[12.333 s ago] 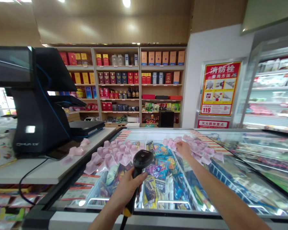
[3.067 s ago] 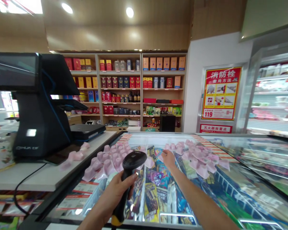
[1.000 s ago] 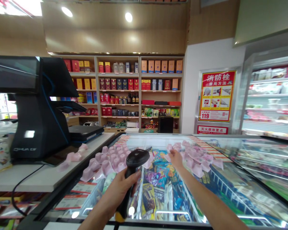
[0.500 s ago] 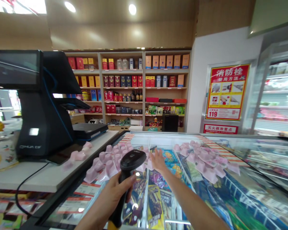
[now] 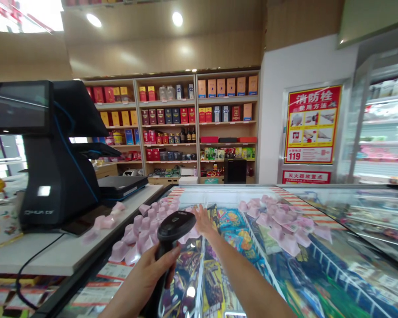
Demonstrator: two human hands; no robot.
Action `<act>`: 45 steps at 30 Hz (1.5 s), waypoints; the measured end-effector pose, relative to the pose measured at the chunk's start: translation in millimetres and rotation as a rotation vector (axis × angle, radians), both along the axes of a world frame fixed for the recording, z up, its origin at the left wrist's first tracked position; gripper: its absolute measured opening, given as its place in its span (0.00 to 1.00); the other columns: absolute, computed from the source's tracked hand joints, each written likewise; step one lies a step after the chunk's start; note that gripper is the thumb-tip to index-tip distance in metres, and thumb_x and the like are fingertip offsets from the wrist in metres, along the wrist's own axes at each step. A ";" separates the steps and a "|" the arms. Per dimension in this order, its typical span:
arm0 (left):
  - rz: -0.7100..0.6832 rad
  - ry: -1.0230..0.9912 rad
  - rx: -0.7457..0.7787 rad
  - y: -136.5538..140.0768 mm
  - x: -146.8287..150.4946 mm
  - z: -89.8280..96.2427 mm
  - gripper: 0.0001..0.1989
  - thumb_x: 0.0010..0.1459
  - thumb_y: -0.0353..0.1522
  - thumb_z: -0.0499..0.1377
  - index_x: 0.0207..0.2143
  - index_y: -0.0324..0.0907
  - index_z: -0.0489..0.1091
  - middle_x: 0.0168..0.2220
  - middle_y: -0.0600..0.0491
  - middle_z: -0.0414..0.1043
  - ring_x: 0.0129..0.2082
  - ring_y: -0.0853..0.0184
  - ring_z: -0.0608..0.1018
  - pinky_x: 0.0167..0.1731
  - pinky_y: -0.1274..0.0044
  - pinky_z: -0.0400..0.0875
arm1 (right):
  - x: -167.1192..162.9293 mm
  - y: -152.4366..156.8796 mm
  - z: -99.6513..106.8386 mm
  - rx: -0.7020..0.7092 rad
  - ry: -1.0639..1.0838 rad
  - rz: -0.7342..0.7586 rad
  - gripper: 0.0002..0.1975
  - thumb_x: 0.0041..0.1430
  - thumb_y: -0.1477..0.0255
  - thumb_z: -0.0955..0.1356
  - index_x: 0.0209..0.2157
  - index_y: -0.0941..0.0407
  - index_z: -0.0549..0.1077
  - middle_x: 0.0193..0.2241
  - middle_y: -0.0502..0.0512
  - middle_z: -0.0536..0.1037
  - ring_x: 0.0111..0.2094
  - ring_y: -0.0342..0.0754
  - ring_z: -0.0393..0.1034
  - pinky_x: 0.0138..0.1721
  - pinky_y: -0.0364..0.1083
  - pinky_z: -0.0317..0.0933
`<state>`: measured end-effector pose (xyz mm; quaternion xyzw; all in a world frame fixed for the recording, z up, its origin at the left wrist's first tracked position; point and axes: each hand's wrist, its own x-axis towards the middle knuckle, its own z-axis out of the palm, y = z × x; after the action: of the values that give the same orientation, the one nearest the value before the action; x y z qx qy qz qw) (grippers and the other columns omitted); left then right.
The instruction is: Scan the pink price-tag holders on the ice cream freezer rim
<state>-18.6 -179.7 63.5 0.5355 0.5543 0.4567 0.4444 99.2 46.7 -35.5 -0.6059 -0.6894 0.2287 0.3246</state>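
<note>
My left hand (image 5: 149,276) is wrapped round the handle of a black barcode scanner (image 5: 175,226), its head uppermost. Beyond the scanner reaches my right hand (image 5: 204,223), fingers stretched out and partly hidden by the scanner head. It is at the right edge of a pile of small pale pink cups (image 5: 142,227) lying on the freezer's glass top; whether it touches them I cannot tell. A second heap of pink cups (image 5: 280,216) is on the glass to the right. Some more pink cups (image 5: 108,218) sit on the counter at the left.
Under the glass, the chest freezer (image 5: 225,188) holds bagged ices. On the white counter (image 5: 36,251) at the left stands a black cash register (image 5: 61,172) with a hanging cable (image 5: 20,276). Shelves (image 5: 167,104) of boxed goods line the back wall.
My right hand has moved left, closer to the left pile of pink cups. The scanner in my left hand has shifted slightly left and down in view. The camera has turned a little.
</note>
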 end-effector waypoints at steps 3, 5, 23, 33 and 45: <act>-0.046 0.005 -0.008 0.6 6.5 1.0 0.17 0.44 0.45 0.55 0.21 0.40 0.60 0.13 0.59 0.60 0.16 0.75 0.60 0.19 0.81 0.53 | 44.2 6.3 9.6 0.164 -0.079 -0.143 0.30 0.55 0.58 0.50 0.57 0.58 0.45 0.56 0.66 0.50 0.57 0.54 0.43 0.50 0.57 0.43; -0.064 -0.007 -0.013 2.5 8.9 -1.2 0.17 0.43 0.45 0.55 0.23 0.40 0.61 0.13 0.59 0.61 0.16 0.75 0.61 0.19 0.81 0.53 | 85.8 11.7 15.0 0.177 -0.233 -0.290 0.28 0.55 0.62 0.54 0.56 0.57 0.48 0.56 0.66 0.50 0.56 0.57 0.45 0.49 0.60 0.43; -0.192 -0.037 -0.060 13.3 21.6 -15.1 0.18 0.43 0.45 0.56 0.27 0.39 0.61 0.13 0.60 0.60 0.15 0.75 0.62 0.17 0.81 0.54 | 158.5 -7.5 -7.4 0.320 0.107 -0.151 0.11 0.47 0.73 0.60 0.35 0.57 0.67 0.29 0.55 0.71 0.32 0.47 0.66 0.36 0.46 0.57; -0.294 0.016 -0.004 -14.1 36.9 -7.1 0.19 0.41 0.48 0.55 0.24 0.40 0.61 0.13 0.60 0.59 0.16 0.75 0.59 0.18 0.81 0.51 | 191.5 -66.9 10.2 0.004 1.222 -0.199 0.06 0.41 0.71 0.65 0.26 0.55 0.64 0.18 0.47 0.72 0.21 0.43 0.67 0.26 0.43 0.61; -0.368 0.006 -0.008 -23.5 43.4 -5.9 0.18 0.43 0.46 0.54 0.25 0.40 0.59 0.14 0.61 0.58 0.16 0.76 0.58 0.19 0.81 0.51 | 175.9 -68.5 19.0 0.050 1.307 -0.097 0.05 0.43 0.73 0.65 0.27 0.56 0.65 0.19 0.47 0.73 0.23 0.42 0.68 0.29 0.44 0.63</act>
<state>24.8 -203.2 57.7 0.6275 0.4501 0.3639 0.5208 275.1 -21.8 -16.5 -0.3648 -0.3272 0.5188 0.7005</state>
